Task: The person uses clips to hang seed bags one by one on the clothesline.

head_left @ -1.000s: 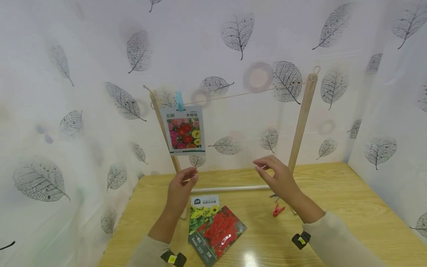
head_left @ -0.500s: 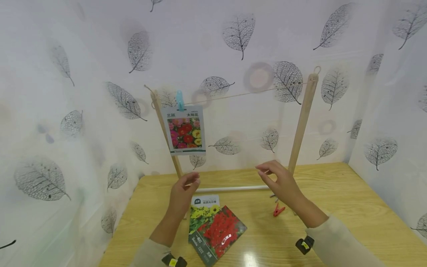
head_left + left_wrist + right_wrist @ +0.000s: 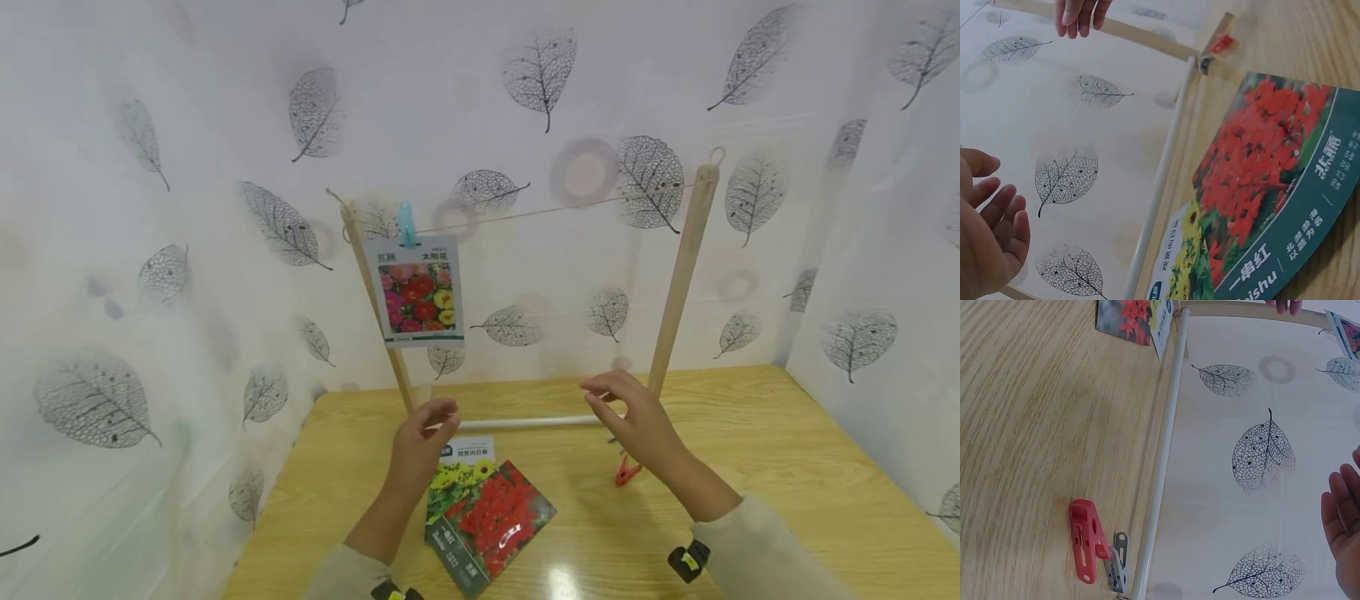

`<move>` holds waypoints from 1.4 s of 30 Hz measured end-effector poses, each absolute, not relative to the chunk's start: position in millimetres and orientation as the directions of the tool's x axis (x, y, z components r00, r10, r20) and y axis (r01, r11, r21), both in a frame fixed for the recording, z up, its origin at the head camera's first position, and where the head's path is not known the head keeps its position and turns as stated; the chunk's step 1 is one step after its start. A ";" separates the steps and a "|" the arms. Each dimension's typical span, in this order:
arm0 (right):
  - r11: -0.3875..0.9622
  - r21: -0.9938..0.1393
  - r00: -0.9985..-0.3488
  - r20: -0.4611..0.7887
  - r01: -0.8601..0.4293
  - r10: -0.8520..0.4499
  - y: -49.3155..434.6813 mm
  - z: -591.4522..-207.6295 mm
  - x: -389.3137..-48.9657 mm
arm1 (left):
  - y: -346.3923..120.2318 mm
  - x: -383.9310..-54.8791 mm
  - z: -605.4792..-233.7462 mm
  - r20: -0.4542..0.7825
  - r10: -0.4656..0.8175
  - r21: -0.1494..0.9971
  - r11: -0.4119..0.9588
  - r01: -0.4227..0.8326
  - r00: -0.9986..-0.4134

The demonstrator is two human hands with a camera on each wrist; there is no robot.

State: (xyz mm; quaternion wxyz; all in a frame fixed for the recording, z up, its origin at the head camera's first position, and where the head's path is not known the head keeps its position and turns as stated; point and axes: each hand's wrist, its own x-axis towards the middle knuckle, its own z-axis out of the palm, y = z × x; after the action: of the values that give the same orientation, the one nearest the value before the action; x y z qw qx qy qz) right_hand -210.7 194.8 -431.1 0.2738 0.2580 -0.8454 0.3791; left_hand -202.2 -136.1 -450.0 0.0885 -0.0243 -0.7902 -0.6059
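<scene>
Left hand and right hand are held in the air, fingers loosely bent, with nothing grasped. Of three packets, the hanging packet is pinned to the string, between two posts, by a blue clip; the red packet is laid over part of the yellow packet on the table. Three clips are counted: the grey clip, partly hidden behind the right hand in the head view, is plainly shown just beside the red clip from the right wrist.
</scene>
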 end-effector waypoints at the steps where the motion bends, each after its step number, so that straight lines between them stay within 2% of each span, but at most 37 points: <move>1: 0.581 -0.500 -0.717 0.659 -0.643 -0.228 194.9 -431.7 -210.3 | -136.1 -201.5 -450.4 0.160 -0.068 0.955 0.262 0.137 -0.985; 7: 0.575 -0.505 -0.721 0.653 -0.644 -0.232 195.3 -436.7 -209.1 | -136.1 -199.5 -456.4 0.129 -0.051 0.964 0.238 0.114 -0.990; 16: 0.585 -0.553 -0.777 0.581 -0.594 -0.240 197.8 -449.2 -204.4 | -134.8 -200.4 -472.9 0.139 -0.035 0.960 0.252 0.125 -0.990; 24: 0.582 -0.553 -0.779 0.576 -0.596 -0.249 201.3 -458.2 -201.2 | -131.8 -197.4 -478.1 0.137 -0.034 0.967 0.223 0.126 -0.990; 35: 0.604 -0.588 -0.827 0.505 -0.538 -0.245 205.1 -469.4 -195.7 | -129.0 -192.7 -487.2 0.101 -0.017 0.971 0.220 0.095 -0.995; 42: 0.596 -0.584 -0.820 0.511 -0.551 -0.259 208.5 -478.9 -189.5 | -127.8 -190.2 -493.0 0.086 -0.023 0.970 0.229 0.079 -0.996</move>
State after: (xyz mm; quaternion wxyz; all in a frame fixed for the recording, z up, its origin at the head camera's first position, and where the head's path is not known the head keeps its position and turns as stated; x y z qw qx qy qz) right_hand -189.5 208.5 -478.9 0.1901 0.2320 -0.8728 0.3850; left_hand -190.2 -127.8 -493.0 0.0409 -0.0180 -0.7829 -0.6206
